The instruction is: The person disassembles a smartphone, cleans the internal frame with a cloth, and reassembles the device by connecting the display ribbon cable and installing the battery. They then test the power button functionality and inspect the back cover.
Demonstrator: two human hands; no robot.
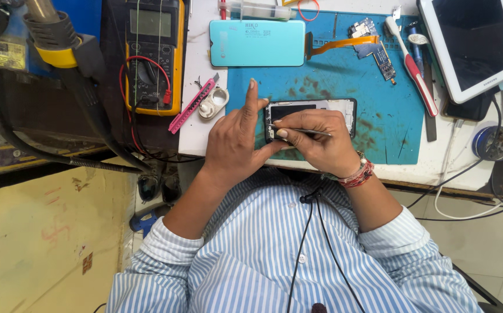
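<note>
An opened phone body (pixel 315 108) with a dark frame lies on a blue work mat (pixel 373 98) near the table's front edge. My left hand (pixel 237 139) steadies its left end, thumb against the frame and index finger pointing up. My right hand (pixel 318 142) covers the phone's lower half and pinches thin metal tweezers (pixel 300 131), their tip at the phone's left end. A red thread band sits on my right wrist.
A teal phone back panel (pixel 257 43) and a circuit board with an orange flex cable (pixel 367 43) lie at the mat's far side. A yellow multimeter (pixel 152 55), a pink cutter (pixel 192 105), a red-handled brush (pixel 416 69) and a white tablet (pixel 474 43) surround the mat.
</note>
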